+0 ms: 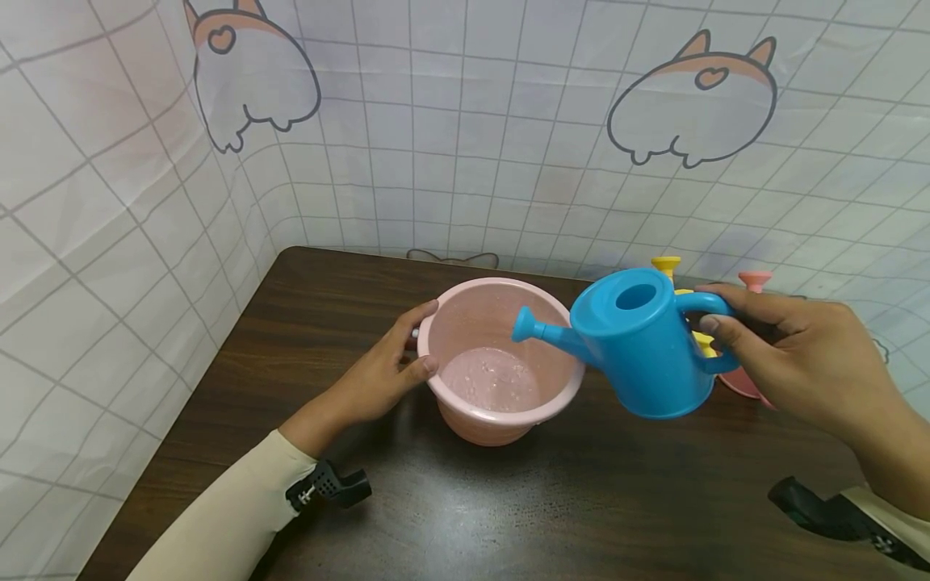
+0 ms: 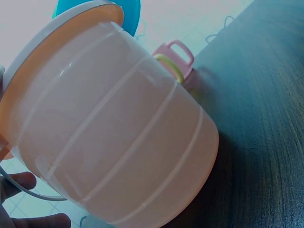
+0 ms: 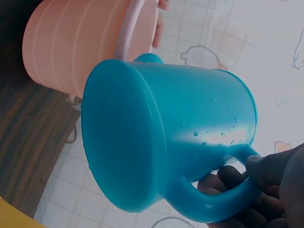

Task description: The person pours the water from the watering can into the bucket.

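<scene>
Right grip (image 1: pixel 821 355) is curling round the handle of the blue watering can (image 1: pixel 657 371), right of centre; spout is hanging over the pink bucket (image 1: pixel 488 428), centre. Left grip (image 1: pixel 381 367) is holding the bucket's left rim. Bucket is standing on the counter (image 1: pixel 617 492). White mark on left wrist device (image 1: pixel 330 482), lower left, is showing too small to read.

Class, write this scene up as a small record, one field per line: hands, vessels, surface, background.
Right hand: grips the blue watering can by its handle
Left hand: holds the pink bucket by its rim
Spout: over the bucket
Bucket contents: apparently water
Surface: dark table
Beyond the can: yellow item and pink item, partly hidden
Backdrop: white, grid-patterned
</scene>
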Demonstrator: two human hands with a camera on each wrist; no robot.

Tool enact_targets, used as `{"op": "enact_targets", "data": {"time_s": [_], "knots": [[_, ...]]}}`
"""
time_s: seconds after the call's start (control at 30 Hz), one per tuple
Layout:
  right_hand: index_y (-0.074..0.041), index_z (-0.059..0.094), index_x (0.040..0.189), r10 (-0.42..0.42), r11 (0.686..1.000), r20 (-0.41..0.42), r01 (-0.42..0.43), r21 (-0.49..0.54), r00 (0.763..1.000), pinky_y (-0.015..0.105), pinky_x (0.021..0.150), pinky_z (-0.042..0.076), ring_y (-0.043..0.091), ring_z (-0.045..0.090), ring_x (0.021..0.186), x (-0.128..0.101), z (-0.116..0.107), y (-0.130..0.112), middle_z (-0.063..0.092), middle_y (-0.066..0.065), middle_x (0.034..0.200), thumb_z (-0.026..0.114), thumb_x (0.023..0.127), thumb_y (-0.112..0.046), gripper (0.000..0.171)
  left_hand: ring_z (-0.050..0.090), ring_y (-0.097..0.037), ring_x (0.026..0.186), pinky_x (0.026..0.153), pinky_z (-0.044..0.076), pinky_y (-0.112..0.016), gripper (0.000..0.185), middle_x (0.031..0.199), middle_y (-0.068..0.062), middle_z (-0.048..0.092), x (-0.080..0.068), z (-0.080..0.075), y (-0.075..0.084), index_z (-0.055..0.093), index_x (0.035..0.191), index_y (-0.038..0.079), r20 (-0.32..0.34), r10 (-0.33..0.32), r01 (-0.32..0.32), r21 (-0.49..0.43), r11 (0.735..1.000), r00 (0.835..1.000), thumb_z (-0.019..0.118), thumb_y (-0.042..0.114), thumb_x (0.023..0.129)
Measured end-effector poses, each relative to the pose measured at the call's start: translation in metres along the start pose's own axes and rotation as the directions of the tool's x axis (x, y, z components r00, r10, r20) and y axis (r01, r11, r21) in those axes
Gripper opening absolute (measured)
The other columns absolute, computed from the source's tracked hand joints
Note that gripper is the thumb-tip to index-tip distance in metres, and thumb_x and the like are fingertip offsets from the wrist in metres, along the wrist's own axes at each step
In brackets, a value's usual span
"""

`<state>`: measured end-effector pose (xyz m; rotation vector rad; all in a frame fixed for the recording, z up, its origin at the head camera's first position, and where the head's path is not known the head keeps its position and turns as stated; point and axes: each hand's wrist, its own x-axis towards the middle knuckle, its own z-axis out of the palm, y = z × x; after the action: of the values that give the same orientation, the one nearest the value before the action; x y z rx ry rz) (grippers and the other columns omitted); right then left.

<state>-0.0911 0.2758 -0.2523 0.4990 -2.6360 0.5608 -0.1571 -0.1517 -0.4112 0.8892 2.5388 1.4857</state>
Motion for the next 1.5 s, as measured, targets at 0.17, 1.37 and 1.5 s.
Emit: {"op": "enact_targets", "data": {"time_s": [0.17,1.37,1.5], "knots": [[0.001,0.069,0.130,-0.009,1.000,-0.004,0.009,0.003,1.000,0.025,0.040,0.027,0.005,0.044,0.048,0.0004,0.0001,0.0008,0.075,0.023,0.096,0.074,0.093,0.000,0.037,0.056,-0.029,0.127,0.095,0.051,-0.047,0.084,0.149,-0.015,0.041,0.0003,0.0005,-0.0012,0.017,0.163,0.032,-0.002,0.009,-0.009,-0.004,1.000,1.000,0.046,0.074,0.096],[0.001,0.070,0.128,-0.018,1.000,-0.006,0.018,0.000,1.000,0.022,0.042,0.031,-0.008,0.053,0.064,0.0018,-0.0007,0.0011,0.075,0.022,0.098,0.075,0.092,0.001,0.037,0.058,-0.032,0.124,0.094,0.052,-0.047,0.089,0.147,-0.019,0.043,-0.0001,0.0013,0.0020,0.020,0.163,0.025,-0.017,0.035,-0.035,0.002,0.999,0.999,0.044,0.077,0.095],[0.001,0.069,0.130,-0.013,1.000,-0.002,0.013,-0.016,1.000,0.024,0.041,0.028,0.001,0.049,0.054,0.0024,-0.0012,0.0003,0.074,0.024,0.097,0.075,0.092,0.000,0.038,0.058,-0.032,0.124,0.094,0.052,-0.048,0.089,0.147,-0.019,0.043,0.0000,0.0005,0.0029,0.019,0.163,0.026,-0.015,0.028,-0.028,0.000,1.000,0.999,0.044,0.078,0.094]]}}
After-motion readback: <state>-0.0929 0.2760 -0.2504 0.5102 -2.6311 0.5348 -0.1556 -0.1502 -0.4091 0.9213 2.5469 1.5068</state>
